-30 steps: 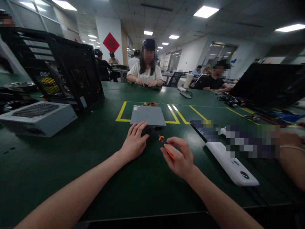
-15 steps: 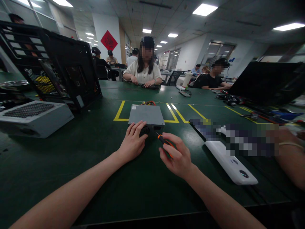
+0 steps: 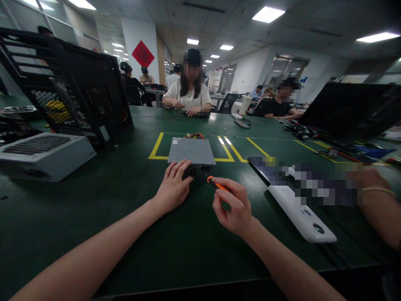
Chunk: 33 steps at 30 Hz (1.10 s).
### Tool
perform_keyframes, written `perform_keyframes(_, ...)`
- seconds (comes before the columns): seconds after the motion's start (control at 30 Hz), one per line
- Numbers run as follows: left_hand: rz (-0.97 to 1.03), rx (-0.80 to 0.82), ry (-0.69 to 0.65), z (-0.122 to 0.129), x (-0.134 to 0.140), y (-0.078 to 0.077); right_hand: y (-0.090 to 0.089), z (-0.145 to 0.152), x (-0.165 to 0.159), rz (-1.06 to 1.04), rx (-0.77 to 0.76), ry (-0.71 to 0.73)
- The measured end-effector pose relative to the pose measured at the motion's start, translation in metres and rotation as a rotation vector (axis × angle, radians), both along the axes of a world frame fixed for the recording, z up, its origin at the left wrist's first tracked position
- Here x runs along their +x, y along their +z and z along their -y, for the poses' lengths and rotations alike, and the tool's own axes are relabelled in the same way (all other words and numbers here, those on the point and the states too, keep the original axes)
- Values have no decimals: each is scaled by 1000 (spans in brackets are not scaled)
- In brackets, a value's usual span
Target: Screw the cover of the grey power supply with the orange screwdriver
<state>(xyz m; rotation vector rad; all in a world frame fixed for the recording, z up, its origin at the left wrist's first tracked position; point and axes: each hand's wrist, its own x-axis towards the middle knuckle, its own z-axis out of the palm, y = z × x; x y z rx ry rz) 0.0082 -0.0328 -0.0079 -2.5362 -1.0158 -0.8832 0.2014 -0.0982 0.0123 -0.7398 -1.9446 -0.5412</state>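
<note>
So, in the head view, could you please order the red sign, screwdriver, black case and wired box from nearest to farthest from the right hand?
1. Screwdriver, held in the right hand.
2. Wired box, ahead, touched by the left hand.
3. Black case, off to the left.
4. Red sign, on the far pillar.

Free tbl (image 3: 37,225) L, wht device (image 3: 300,213) R

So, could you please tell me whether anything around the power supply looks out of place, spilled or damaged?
One mild oddity: the grey power supply unit straddles the front strip of the yellow tape outline rather than sitting wholly inside it. I see no spill or damage there.
</note>
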Motion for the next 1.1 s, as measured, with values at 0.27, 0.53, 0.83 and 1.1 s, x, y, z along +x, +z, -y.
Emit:
perform_keyframes(0.27,-11,4,9,0,0,0,2,1,0,30,22,-30)
perform_keyframes(0.53,7,-3,9,0,1,-1,2,0,1,37,28,-4)
perform_keyframes(0.83,0,-2,14,0,0,-1,1,0,4,-19,18,-107)
perform_keyframes(1.1,-7,0,14,-1,0,-1,2,-2,2,-44,22,-24)
